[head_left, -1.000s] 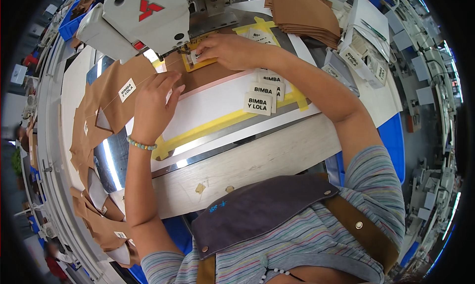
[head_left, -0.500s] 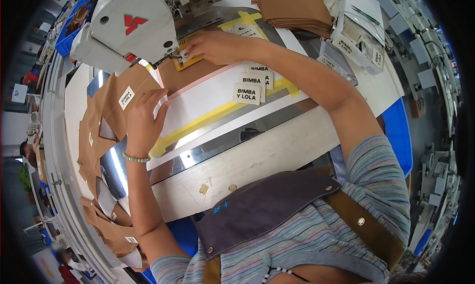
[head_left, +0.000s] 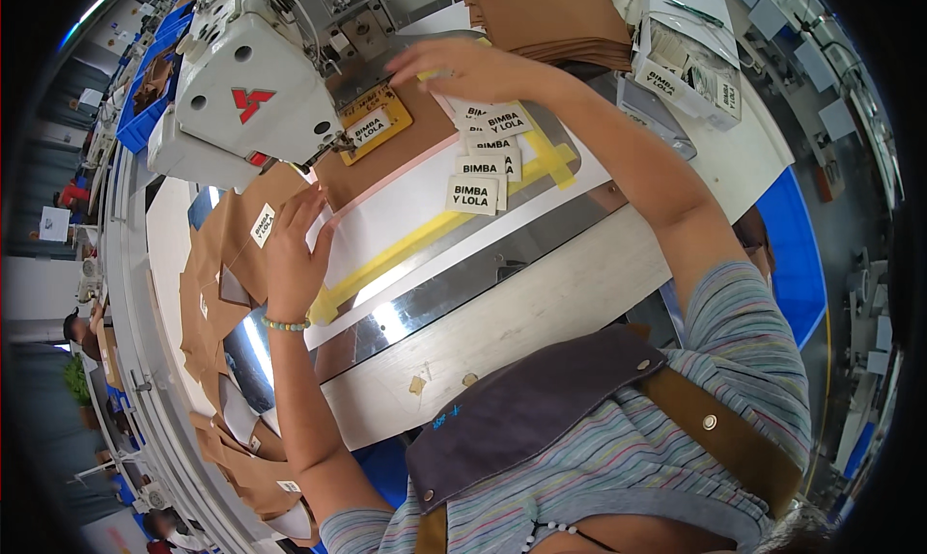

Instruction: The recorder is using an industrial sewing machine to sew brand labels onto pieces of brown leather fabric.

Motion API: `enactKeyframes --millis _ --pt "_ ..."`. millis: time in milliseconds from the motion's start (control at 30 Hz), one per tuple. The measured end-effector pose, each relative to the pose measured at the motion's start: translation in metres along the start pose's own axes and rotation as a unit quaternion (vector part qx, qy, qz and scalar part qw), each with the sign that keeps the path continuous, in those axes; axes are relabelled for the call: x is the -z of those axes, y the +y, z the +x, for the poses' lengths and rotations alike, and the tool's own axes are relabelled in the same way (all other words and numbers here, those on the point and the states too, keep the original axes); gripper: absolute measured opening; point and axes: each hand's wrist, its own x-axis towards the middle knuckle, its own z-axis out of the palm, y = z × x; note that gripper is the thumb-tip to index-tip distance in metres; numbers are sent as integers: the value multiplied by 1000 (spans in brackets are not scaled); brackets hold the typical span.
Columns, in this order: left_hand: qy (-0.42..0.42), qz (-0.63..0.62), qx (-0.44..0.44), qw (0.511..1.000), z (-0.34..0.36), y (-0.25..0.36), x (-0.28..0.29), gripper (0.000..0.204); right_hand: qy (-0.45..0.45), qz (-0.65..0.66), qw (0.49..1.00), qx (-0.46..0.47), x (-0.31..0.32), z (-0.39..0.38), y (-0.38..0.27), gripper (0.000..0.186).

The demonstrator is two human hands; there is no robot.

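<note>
Beneath the head of the white sewing machine (head_left: 241,96), the printed white label (head_left: 369,126) is in plain sight, with a yellow template (head_left: 394,113) bordering it and a brown sheet (head_left: 425,139) under both. From my remote post I can't tell whether the label sits in an opening or on top. Half a second ago the right hand (head_left: 462,69) had its fingertips on this label; now it has lifted away to the right, fingers stretched and loosely spread, grasping nothing, just beyond the template. The left hand (head_left: 293,250) stays palm down near the sheet's pink-edged strip (head_left: 391,182), its fingers relaxed and thumb apart; I see nothing gripped, though I can't tell how firmly the fingertips touch the brown material. Just left of it, another white label (head_left: 262,225) shows on a brown piece (head_left: 227,235). With the right arm shifted, I see more of the loose labels (head_left: 473,194), which lie overlapping right of the sheet. My view has shifted too, bringing more of the machine into the picture.
</note>
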Motion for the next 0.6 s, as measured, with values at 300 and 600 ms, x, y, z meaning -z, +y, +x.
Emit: enactKeyframes --millis 300,600 --pt "-40 -2 16 999 28 -5 -23 50 298 230 919 -121 27 -24 102 29" --pt "-19 16 -49 998 31 -15 -36 48 293 214 907 -215 16 -19 84 31"
